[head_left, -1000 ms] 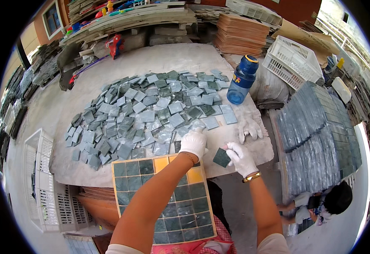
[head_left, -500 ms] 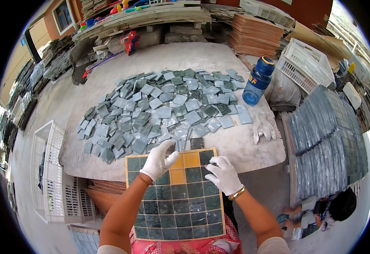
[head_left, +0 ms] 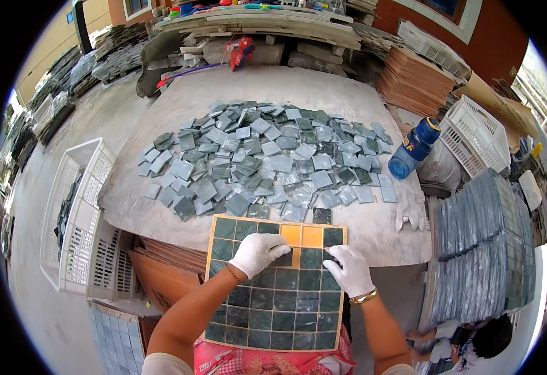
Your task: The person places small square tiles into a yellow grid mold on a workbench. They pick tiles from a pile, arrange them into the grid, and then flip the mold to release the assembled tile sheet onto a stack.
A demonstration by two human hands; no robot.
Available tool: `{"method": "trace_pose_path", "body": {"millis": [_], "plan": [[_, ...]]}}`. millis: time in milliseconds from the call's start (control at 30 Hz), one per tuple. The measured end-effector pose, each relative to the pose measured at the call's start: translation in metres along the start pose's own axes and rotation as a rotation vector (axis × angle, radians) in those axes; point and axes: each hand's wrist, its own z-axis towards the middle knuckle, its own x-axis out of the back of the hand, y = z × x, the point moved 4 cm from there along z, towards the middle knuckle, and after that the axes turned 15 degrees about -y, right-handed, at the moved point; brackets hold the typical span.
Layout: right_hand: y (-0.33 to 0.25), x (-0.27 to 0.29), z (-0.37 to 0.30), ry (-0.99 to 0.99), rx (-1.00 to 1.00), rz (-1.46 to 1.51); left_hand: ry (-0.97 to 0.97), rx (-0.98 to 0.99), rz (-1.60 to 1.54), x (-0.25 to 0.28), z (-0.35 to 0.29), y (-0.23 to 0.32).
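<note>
A wood-rimmed tray (head_left: 342, 294) with a yellow-orange base leans between my lap and the table edge, filled with rows of dark green square tiles. Bare yellow cells (head_left: 301, 235) show near its top edge. My white-gloved left hand (head_left: 258, 253) pinches a dark green tile (head_left: 282, 257), which partly covers a bare cell in the second row. At the tray's right rim, my gloved right hand (head_left: 348, 267) has thumb and fingers drawn together; what lies between them is hidden. A loose dark tile (head_left: 321, 215) rests just beyond the tray's top edge.
Loose green-grey tiles (head_left: 267, 156) are heaped across the table (head_left: 155, 225). At the table's right are a blue bottle (head_left: 413, 149) and a white glove (head_left: 409, 211). Stacked tile sheets (head_left: 473, 237) and another person (head_left: 461, 340) are on the right; a white crate (head_left: 76, 219) stands left.
My left hand has come from the tray's top edge down over the bare second-row cell, with a tile in its fingers. My right hand stays by the right rim. The whole view has shifted.
</note>
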Motion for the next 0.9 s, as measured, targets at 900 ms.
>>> {"method": "trace_pose_path", "body": {"millis": [900], "plan": [[0.047,0.018,0.139,-0.128,0.145,0.064,0.303,-0.140,0.479,-0.048,-0.058,0.014]]}}
